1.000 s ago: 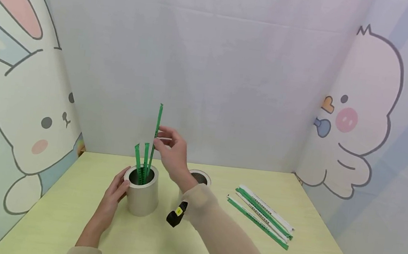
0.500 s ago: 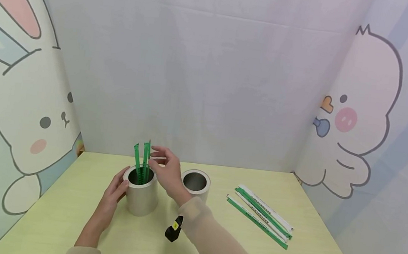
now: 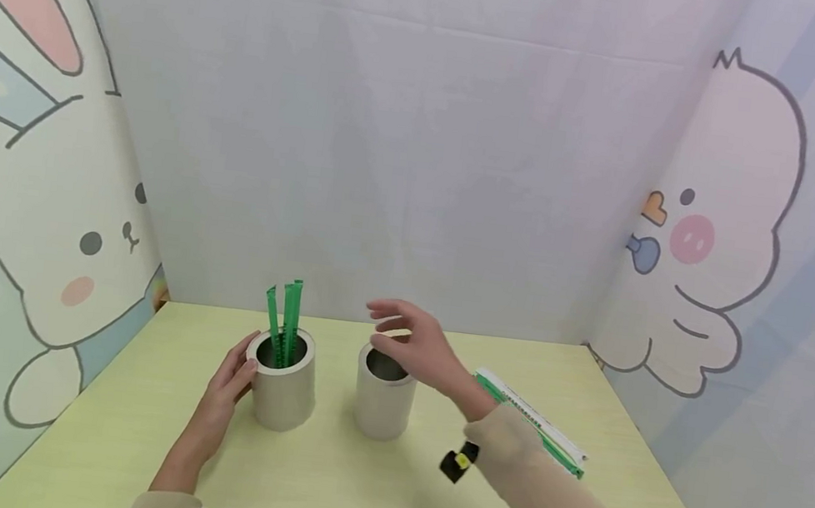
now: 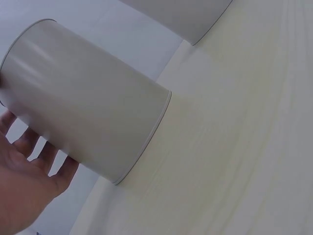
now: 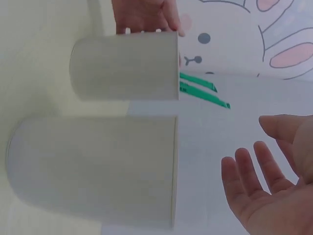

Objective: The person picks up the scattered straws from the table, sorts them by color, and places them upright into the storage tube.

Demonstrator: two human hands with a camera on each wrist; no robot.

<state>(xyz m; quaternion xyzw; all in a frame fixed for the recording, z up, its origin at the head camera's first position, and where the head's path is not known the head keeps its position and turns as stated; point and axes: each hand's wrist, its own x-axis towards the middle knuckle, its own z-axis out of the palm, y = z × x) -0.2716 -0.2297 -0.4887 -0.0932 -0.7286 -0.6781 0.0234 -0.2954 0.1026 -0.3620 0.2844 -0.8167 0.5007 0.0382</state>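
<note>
Pale panels (image 3: 403, 161), printed with a rabbit (image 3: 43, 204) at left and a bird-like figure (image 3: 744, 175) at right, enclose a yellowish worktop (image 3: 320, 487). At the person's left hand (image 3: 224, 391), the grip holds the left container (image 3: 282, 401), fingers along its outer wall and thumb near its rim. At the right hand (image 3: 418, 346), the grip is loose and wide, its fingers gently bent, above the right container (image 3: 384, 409) and, in the right wrist view, apart from it. Three green sticks (image 3: 289, 316) lean inside the left container, their upper ends above the rim. Both containers stand upright, side by side and apart. Farther right on the worktop lie a printed white stick (image 3: 535, 414) and a green stick (image 3: 562, 457), partly hidden by the right sleeve (image 3: 539, 487). Each wrist carries a black device (image 3: 451, 465).
</note>
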